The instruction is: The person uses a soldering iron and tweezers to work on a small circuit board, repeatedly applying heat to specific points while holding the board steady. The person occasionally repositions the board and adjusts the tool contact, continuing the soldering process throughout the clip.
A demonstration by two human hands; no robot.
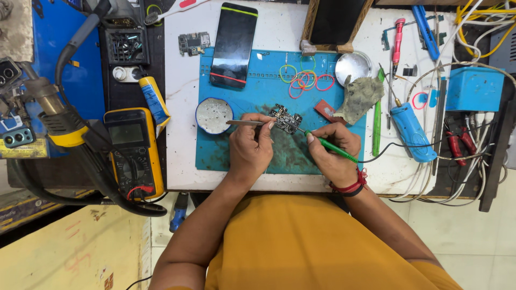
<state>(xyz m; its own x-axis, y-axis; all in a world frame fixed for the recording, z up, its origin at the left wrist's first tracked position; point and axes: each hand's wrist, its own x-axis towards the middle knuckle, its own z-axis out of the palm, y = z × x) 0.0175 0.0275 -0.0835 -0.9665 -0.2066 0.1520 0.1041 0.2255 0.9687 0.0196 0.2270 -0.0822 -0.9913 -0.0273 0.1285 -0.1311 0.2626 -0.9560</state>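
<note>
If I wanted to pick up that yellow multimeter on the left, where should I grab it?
Probably take the yellow multimeter from above, across its long sides near the display end. It lies flat, face up, and a thick black hose with a red lead crosses its lower end.

A white, scuffed worktable top fills the view under even, bright light. Below it lies a pale tiled floor, with a worn yellowish painted surface at lower left.
</note>
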